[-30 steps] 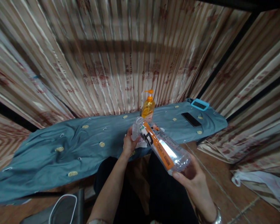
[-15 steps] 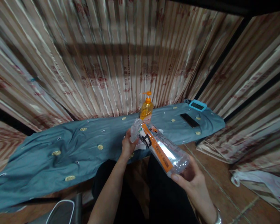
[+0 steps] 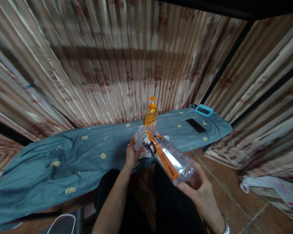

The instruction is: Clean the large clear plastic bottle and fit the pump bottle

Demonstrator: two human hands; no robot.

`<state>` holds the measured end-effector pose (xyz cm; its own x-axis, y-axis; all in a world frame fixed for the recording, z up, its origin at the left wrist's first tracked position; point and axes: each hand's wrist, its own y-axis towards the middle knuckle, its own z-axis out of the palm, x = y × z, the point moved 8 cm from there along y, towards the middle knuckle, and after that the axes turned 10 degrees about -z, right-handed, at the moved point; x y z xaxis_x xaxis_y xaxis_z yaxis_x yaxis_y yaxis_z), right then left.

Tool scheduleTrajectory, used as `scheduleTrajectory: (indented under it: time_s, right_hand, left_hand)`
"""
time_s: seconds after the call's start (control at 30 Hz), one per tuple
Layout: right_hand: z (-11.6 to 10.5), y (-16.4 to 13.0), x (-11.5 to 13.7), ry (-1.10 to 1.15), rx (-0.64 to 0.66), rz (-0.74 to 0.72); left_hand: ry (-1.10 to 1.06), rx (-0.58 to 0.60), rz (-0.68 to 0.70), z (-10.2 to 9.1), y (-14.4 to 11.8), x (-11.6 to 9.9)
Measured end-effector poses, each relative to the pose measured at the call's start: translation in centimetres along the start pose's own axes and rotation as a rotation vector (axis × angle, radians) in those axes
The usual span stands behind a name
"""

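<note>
The right hand [image 3: 202,195] is cupped around the base of a clear bottle [image 3: 167,154], fingers curled under it and the thumb laid along its side, so the bottle hangs tilted in the air above the lap, base low and near, neck high and away. The left hand [image 3: 132,152] is closed on the neck end, where a white cloth [image 3: 144,152] shows bunched between palm and bottle; whether the fingers grip the cap or only the cloth cannot be told. An orange label runs along the bottle's length. Judging from this hold, the step in hand is work at the neck, wiping or turning, with the right hand as the steady anchor. The next move would call for the right hand to keep the base from rolling while the left works around the neck.

Beyond the hands lies a table under a blue cover [image 3: 88,152], its near edge just past the knees. An orange pump bottle [image 3: 150,115] stands right behind the raised neck, close enough that a forward swing could knock it. A phone [image 3: 195,125] and a blue-rimmed device [image 3: 203,110] lie further right, well apart from the hands. The cover to the left is bare of objects. Striped curtains [image 3: 112,65] close the space behind and at both sides.
</note>
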<state>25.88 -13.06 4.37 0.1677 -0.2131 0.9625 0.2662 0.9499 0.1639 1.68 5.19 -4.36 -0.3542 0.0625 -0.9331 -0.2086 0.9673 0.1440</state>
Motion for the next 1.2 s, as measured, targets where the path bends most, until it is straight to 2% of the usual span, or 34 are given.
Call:
scheduleTrajectory:
  time_s: [0.3, 0.67, 1.2]
  right_hand:
    - [0.1, 0.0, -0.3, 0.023, 0.010, 0.014]
    - [0.4, -0.1, 0.7, 0.001, -0.076, -0.031]
    - [0.5, 0.0, 1.0, -0.009, -0.075, -0.024]
  left_hand:
    - [0.029, -0.010, -0.012, -0.2, 0.0, 0.1]
    - [-0.002, 0.004, -0.023, 0.2, 0.3, 0.8]
    - [0.006, 0.002, -0.013, 0.0, 0.2, 0.2]
